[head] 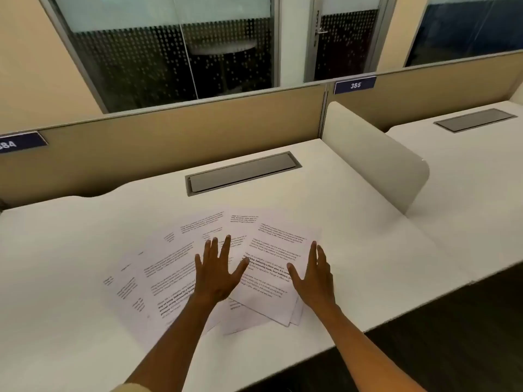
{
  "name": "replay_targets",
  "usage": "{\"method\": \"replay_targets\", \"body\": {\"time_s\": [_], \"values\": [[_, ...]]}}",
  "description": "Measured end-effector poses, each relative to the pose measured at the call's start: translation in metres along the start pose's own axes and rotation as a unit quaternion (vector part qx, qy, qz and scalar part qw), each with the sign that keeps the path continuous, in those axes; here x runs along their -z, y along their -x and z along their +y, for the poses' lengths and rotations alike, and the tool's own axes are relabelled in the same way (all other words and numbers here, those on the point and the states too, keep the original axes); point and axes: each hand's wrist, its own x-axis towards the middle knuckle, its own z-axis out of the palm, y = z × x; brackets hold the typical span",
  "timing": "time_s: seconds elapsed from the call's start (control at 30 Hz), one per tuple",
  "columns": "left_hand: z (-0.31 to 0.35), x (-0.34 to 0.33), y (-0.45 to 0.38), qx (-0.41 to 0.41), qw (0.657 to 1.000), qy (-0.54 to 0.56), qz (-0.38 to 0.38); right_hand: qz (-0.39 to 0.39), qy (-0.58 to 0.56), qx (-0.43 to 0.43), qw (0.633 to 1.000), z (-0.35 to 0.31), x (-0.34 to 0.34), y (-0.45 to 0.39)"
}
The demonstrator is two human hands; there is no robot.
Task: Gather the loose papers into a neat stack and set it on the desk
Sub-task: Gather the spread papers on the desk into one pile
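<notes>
Several loose printed papers (169,267) lie fanned out and overlapping on the white desk (70,250), spreading from the left toward the middle. My left hand (218,271) hovers flat over the middle of the fan, fingers spread, holding nothing. My right hand (314,274) is also flat and spread, over the right edge of the topmost sheet (271,281). Whether the palms touch the paper I cannot tell. Both forearms cover the sheets' near corners.
A grey cable hatch (243,172) is set into the desk behind the papers. A white rounded divider (376,159) stands to the right, a tan partition (169,140) runs along the back. The desk's front edge (368,329) drops to dark floor.
</notes>
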Motion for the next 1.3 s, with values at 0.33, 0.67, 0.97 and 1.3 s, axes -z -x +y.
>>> {"method": "replay_targets", "body": {"time_s": [0.33,0.67,0.97,1.3], "values": [[0.008,-0.031,-0.027,0.023,0.996,0.040,-0.073,0.005,-0.075,-0.076,0.994,0.008,-0.017,-0.010],[0.010,-0.044,-0.031,0.040,0.993,0.050,-0.098,0.039,-0.113,-0.138,0.983,-0.011,-0.028,-0.012],[0.011,-0.040,-0.032,0.042,0.986,0.117,-0.107,0.063,-0.106,-0.164,0.979,-0.028,-0.041,-0.018],[-0.004,-0.022,-0.057,0.146,0.931,0.315,-0.110,0.058,-0.130,-0.175,0.974,-0.023,-0.040,-0.025]]}}
